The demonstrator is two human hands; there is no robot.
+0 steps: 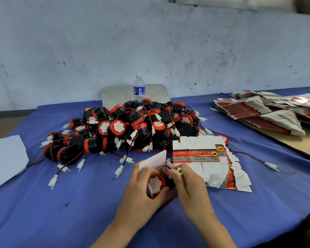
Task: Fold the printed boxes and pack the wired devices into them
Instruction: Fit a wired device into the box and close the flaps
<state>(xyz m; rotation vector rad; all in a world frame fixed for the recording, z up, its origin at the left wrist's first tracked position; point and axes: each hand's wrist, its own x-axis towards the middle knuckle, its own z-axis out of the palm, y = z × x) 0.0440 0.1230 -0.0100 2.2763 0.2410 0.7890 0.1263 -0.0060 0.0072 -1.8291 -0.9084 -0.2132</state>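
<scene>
left hand (141,187) grips device (156,183) inside open box (155,162), steadying it; right hand (188,181) pinches wire connector (179,170), tucking lead in.

You face a table (82,208) draped in plain blue cloth. The wired devices (125,129) are black with red caps and white centres, trailing red and black wires to white plugs. The flat boxes (197,155) are white, printed with red bands and yellow emblems. The bottle (139,89) is clear with a blue label.
</scene>
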